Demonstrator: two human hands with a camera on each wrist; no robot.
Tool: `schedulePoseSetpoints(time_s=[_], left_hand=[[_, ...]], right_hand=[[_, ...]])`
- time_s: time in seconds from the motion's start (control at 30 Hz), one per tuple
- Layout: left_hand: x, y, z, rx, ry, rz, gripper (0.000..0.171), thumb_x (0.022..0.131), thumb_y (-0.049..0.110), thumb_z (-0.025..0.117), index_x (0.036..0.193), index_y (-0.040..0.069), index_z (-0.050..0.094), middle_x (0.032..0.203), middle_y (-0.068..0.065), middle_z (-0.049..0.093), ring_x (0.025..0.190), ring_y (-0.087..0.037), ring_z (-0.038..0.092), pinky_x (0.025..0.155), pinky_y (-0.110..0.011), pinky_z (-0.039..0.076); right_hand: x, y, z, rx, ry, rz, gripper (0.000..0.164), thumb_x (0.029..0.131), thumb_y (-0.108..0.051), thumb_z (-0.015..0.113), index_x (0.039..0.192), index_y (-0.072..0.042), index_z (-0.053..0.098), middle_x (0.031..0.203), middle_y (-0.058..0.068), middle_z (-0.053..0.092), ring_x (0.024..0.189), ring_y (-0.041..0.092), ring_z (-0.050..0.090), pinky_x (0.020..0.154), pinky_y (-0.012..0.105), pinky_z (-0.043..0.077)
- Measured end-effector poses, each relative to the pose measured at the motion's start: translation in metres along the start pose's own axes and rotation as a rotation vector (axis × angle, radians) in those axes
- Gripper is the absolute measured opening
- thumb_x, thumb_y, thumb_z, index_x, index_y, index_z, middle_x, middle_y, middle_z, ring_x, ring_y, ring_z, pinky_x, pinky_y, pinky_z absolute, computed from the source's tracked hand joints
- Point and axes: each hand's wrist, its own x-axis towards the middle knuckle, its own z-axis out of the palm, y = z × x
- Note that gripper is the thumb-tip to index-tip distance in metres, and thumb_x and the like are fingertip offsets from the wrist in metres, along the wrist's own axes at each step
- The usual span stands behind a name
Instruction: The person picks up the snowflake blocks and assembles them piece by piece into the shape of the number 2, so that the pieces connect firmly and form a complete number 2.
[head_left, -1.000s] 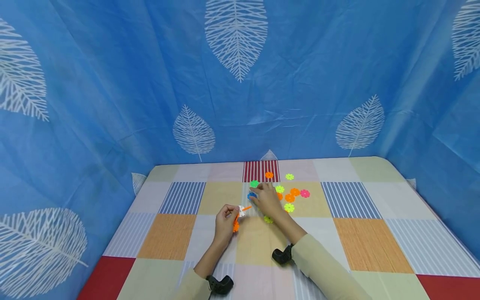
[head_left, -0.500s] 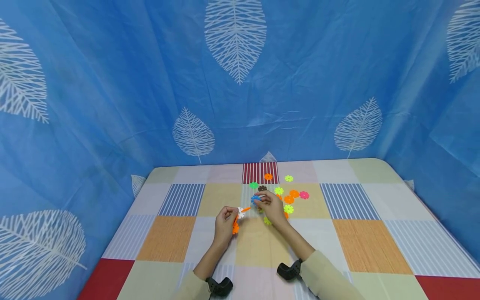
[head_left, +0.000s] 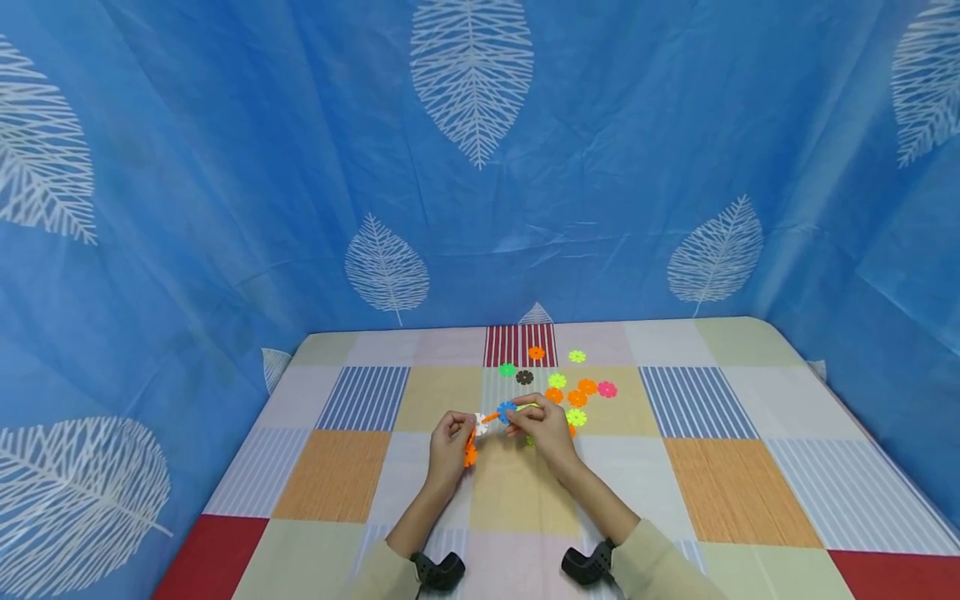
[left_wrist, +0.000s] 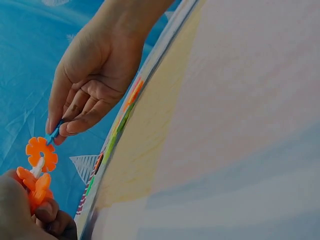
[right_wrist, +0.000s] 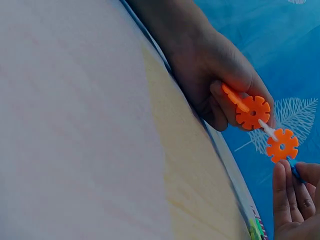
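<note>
My left hand (head_left: 448, 450) pinches a short chain of notched flower-shaped discs: orange discs (right_wrist: 253, 113), a white disc (head_left: 482, 425) and, at the far end, another orange disc (right_wrist: 282, 146). My right hand (head_left: 546, 429) pinches a blue flower disc (head_left: 506, 412) between thumb and fingers. In both wrist views the blue disc's edge is right at the rim of the end orange disc (left_wrist: 41, 154). Both hands are held above the table, the right one close in front of the loose discs.
Loose flower discs lie on the patchwork tablecloth (head_left: 720, 508) beyond my hands: green (head_left: 507, 370), dark brown (head_left: 524, 377), pink (head_left: 607, 389), several orange (head_left: 577, 398) and several yellow-green (head_left: 577, 417). A blue leaf-print curtain (head_left: 600, 167) encloses the table's back and sides.
My right hand has picked the blue disc off the table and drawn it back to the end of the chain, uncovering the brown disc. My left hand has stayed nearly still.
</note>
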Motion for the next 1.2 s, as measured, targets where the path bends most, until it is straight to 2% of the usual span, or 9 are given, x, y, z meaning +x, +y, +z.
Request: schedulePoseSetpoints(time_s=[0.23, 0.4, 0.47, 0.63, 0.77, 0.9, 1.03, 1.2], left_hand=[[-0.015, 0.024, 0.002, 0.067, -0.062, 0.083, 0.014, 0.092, 0.006, 0.055, 0.093, -0.008, 0.055, 0.075, -0.004, 0.054, 0.053, -0.008, 0.046, 0.045, -0.016, 0.039], [-0.016, 0.025, 0.004, 0.131, -0.057, 0.132, 0.012, 0.093, 0.006, 0.054, 0.091, -0.007, 0.054, 0.086, -0.009, 0.057, 0.064, -0.010, 0.047, 0.051, -0.017, 0.040], [-0.016, 0.025, 0.005, 0.125, -0.062, 0.124, 0.012, 0.093, 0.006, 0.053, 0.093, -0.006, 0.053, 0.085, -0.010, 0.056, 0.063, -0.010, 0.047, 0.050, -0.016, 0.040], [-0.018, 0.024, 0.002, 0.123, -0.074, 0.129, 0.011, 0.094, 0.005, 0.052, 0.096, -0.006, 0.050, 0.074, -0.011, 0.056, 0.053, -0.008, 0.047, 0.047, -0.016, 0.039], [-0.017, 0.025, 0.001, 0.136, -0.135, 0.171, 0.017, 0.094, 0.006, 0.052, 0.104, -0.007, 0.052, 0.064, -0.011, 0.053, 0.050, -0.007, 0.044, 0.047, -0.015, 0.036], [-0.016, 0.026, -0.001, 0.162, -0.200, 0.195, 0.026, 0.095, 0.012, 0.053, 0.115, -0.004, 0.054, 0.057, -0.009, 0.051, 0.045, -0.006, 0.041, 0.043, -0.016, 0.035], [-0.017, 0.027, -0.002, 0.220, -0.246, 0.235, 0.029, 0.095, 0.015, 0.052, 0.118, -0.002, 0.055, 0.048, -0.010, 0.046, 0.039, -0.005, 0.039, 0.039, -0.016, 0.033], [-0.017, 0.027, -0.001, 0.237, -0.231, 0.261, 0.024, 0.095, 0.015, 0.052, 0.113, -0.001, 0.059, 0.046, -0.001, 0.040, 0.039, -0.002, 0.035, 0.039, -0.015, 0.028]], right_hand=[[-0.001, 0.005, -0.002, 0.010, -0.032, -0.018, 0.020, 0.082, 0.004, 0.065, 0.098, 0.014, 0.058, 0.080, 0.027, 0.064, 0.057, 0.018, 0.063, 0.059, 0.034, 0.054], [-0.001, 0.006, -0.002, 0.009, -0.049, -0.049, 0.020, 0.083, 0.004, 0.064, 0.099, 0.015, 0.058, 0.079, 0.026, 0.064, 0.058, 0.018, 0.063, 0.059, 0.035, 0.054], [-0.001, 0.005, -0.003, -0.003, -0.046, -0.066, 0.022, 0.083, 0.002, 0.064, 0.102, 0.013, 0.059, 0.080, 0.026, 0.064, 0.059, 0.019, 0.063, 0.060, 0.035, 0.054], [-0.002, 0.005, -0.005, -0.095, -0.086, -0.090, 0.032, 0.084, -0.004, 0.065, 0.114, 0.006, 0.061, 0.083, 0.021, 0.063, 0.067, 0.025, 0.063, 0.065, 0.034, 0.054], [-0.002, 0.003, -0.006, -0.135, -0.115, -0.100, 0.035, 0.084, -0.003, 0.065, 0.118, 0.004, 0.058, 0.085, 0.021, 0.064, 0.071, 0.030, 0.063, 0.066, 0.035, 0.054], [-0.002, 0.000, -0.007, -0.123, -0.180, -0.101, 0.045, 0.083, 0.001, 0.065, 0.124, 0.006, 0.048, 0.086, 0.025, 0.064, 0.072, 0.034, 0.064, 0.067, 0.039, 0.054], [-0.002, -0.001, -0.005, -0.135, -0.257, -0.113, 0.056, 0.083, 0.000, 0.065, 0.130, 0.006, 0.036, 0.086, 0.025, 0.064, 0.073, 0.038, 0.064, 0.068, 0.041, 0.053], [0.002, -0.004, -0.006, -0.201, -0.286, -0.125, 0.060, 0.084, -0.005, 0.067, 0.132, 0.005, 0.032, 0.086, 0.021, 0.065, 0.075, 0.040, 0.063, 0.069, 0.038, 0.053]])
